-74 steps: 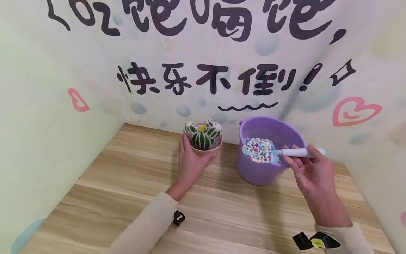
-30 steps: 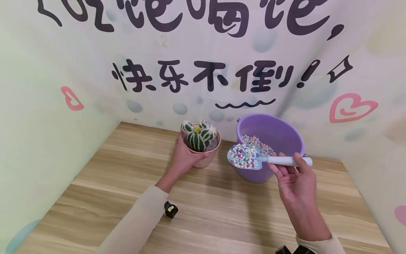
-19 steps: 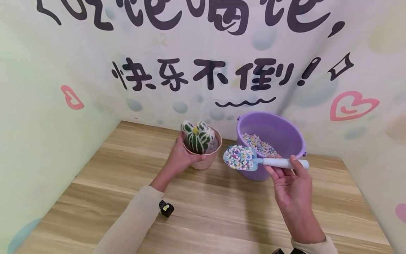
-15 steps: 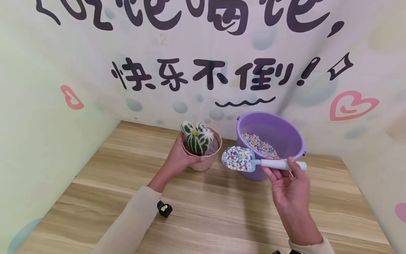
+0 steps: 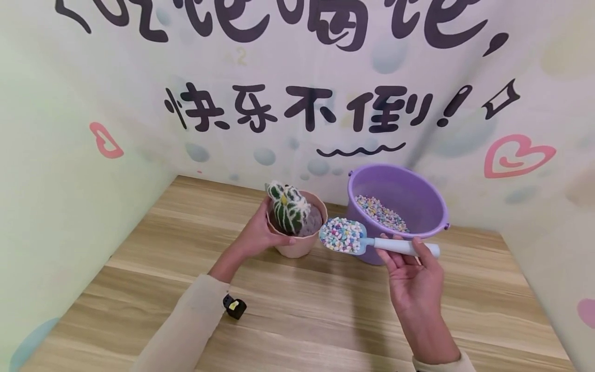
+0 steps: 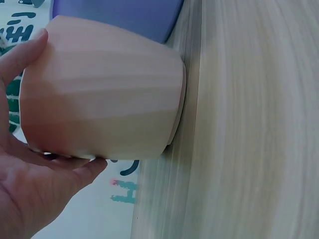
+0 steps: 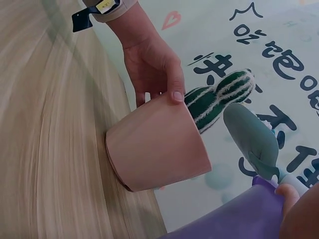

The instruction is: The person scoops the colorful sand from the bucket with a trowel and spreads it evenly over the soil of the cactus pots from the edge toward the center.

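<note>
My left hand [image 5: 255, 232] grips the side of a pink flowerpot [image 5: 297, 250], its thumb at the near rim. In the pot, a green and white cactus [image 5: 290, 216] leans left, with grey filling bare on the right. My right hand [image 5: 416, 287] holds the white handle of a light blue hand trowel [image 5: 368, 242], its blade heaped with colourful pebbles [image 5: 341, 235]. The trowel's tip is close to the pot's right rim. Behind the trowel stands a purple bucket [image 5: 425, 206] with more pebbles. In the left wrist view the pot's base [image 6: 177, 107] is at the table.
The wooden table [image 5: 297, 320] meets a printed cloth backdrop [image 5: 297, 67] just behind the pot and bucket. Pale side panels [image 5: 51, 206] flank the table. Both forearms reach in from the near edge.
The loaded trowel has come up out of the bucket and moved left to beside the pot. My left hand has brought the pot slightly nearer, and the cactus now leans further left.
</note>
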`<state>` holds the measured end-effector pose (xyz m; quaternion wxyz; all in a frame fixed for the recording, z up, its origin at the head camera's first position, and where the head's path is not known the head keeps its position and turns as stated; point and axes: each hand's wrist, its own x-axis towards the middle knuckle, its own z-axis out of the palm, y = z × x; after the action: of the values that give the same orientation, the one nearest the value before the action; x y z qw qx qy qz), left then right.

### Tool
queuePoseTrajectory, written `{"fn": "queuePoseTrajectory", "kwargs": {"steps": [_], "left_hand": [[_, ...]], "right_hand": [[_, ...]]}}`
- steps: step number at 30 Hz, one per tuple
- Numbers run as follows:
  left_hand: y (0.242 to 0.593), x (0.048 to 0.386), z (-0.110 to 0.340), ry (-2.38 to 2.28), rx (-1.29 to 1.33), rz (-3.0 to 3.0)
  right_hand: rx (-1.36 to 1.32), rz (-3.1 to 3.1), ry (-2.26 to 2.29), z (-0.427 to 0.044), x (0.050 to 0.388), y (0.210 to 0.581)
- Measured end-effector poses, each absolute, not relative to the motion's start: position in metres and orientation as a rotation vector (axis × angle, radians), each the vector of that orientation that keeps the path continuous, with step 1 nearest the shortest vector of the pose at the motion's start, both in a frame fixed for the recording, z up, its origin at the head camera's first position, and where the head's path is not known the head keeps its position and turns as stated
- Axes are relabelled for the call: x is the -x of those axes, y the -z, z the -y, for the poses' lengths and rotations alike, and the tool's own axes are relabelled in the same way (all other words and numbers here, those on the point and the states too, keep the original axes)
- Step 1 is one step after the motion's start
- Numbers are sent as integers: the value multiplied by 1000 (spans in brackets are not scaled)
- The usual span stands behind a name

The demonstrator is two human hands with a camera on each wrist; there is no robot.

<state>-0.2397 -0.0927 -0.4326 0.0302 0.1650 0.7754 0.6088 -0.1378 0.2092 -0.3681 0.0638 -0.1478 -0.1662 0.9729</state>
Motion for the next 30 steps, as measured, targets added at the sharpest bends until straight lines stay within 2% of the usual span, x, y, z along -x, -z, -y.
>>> {"fn": "queuePoseTrajectory", "kwargs": {"steps": [16, 30], "left_hand": [[431, 233, 101, -1782, -617, -2298], [432, 231, 107, -1782, -754, -2139]], "right_hand": [[478, 669, -2841, -195, 139, 368], [317, 825, -2760, -189, 140, 368]]}}
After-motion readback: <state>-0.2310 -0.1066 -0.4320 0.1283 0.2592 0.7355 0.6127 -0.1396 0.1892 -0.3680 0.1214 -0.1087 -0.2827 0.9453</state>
